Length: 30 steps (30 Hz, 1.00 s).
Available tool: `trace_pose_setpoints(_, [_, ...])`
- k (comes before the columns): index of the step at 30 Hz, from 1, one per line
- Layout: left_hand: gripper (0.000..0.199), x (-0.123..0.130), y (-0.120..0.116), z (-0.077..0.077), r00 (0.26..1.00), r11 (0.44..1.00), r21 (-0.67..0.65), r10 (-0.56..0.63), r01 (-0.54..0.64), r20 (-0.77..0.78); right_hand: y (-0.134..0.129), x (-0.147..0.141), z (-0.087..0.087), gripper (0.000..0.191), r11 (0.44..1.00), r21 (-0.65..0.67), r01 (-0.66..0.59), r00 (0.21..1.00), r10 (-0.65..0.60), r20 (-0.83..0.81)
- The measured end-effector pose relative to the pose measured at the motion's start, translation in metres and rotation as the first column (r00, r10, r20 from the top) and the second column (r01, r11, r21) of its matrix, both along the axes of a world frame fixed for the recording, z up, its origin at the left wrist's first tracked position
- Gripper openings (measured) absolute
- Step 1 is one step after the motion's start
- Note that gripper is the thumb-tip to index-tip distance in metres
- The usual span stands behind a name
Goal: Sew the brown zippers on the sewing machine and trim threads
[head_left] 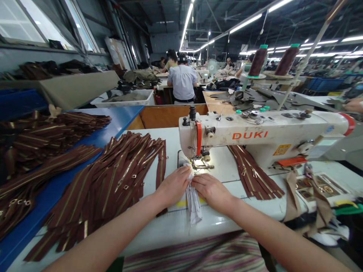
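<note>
A narrow, folded white fabric strip (pixel 194 207) runs from the needle area of the white sewing machine (pixel 221 130) down toward the table's front edge. My left hand (pixel 175 184) pinches its upper part, close to the presser foot (pixel 202 164). From the other side, the fingers of my right hand (pixel 211 192) press onto the same strip, almost touching my left fingertips. To the left lies a large fanned pile of brown zippers (pixel 113 177) with gold teeth. More brown zippers (pixel 253 173) lie under the machine arm on the right.
Further brown zippers (pixel 39 139) are heaped on the blue table (pixel 119 117). A tray of metal parts (pixel 323 187) and beige straps (pixel 292 196) sit at the right. Two brown thread cones (pixel 286 60) stand behind the machine. A person in a light shirt (pixel 183 81) sits ahead, facing away.
</note>
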<state>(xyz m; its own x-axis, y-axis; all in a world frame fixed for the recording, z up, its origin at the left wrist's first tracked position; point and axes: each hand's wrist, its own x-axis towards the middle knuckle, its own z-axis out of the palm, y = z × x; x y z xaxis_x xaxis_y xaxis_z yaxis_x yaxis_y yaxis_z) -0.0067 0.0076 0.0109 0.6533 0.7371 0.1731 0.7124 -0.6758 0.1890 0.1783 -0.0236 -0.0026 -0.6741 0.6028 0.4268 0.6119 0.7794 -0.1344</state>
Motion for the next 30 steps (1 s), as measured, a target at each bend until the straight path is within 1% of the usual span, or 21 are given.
trace_pose_setpoints(6, [0.035, 0.000, 0.016, -0.001, 0.998, 0.999, -0.051, -0.001, 0.004, 0.058, 0.014, -0.001, 0.001, 0.016, 0.999, -0.029, 0.043, 0.997, -0.041, 0.063])
trace_pose_setpoints(12, [0.035, -0.002, 0.027, -0.004, 0.998, 0.998, -0.067, 0.013, -0.009, 0.061, 0.023, -0.001, -0.001, 0.018, 0.996, -0.058, 0.061, 0.998, -0.060, 0.021])
trace_pose_setpoints(19, [0.036, -0.004, 0.022, -0.005, 0.996, 0.998, -0.060, 0.012, -0.007, 0.091, 0.019, 0.000, -0.004, 0.015, 0.999, 0.014, 0.048, 0.998, -0.048, 0.042])
trace_pose_setpoints(24, [0.035, -0.004, 0.024, -0.008, 0.997, 0.999, -0.049, 0.010, -0.006, 0.073, 0.020, 0.001, -0.006, 0.014, 0.998, 0.040, 0.053, 0.998, -0.054, 0.036])
trace_pose_setpoints(27, [0.033, -0.004, 0.023, -0.009, 0.998, 1.000, -0.008, -0.005, 0.006, 0.055, 0.016, 0.002, -0.005, 0.014, 0.997, 0.062, 0.043, 0.999, -0.044, 0.022])
trace_pose_setpoints(30, [0.030, -0.004, 0.015, -0.007, 0.999, 0.998, 0.061, -0.032, 0.030, 0.040, 0.008, 0.003, -0.003, 0.014, 0.996, 0.085, -0.002, 1.000, 0.002, -0.004])
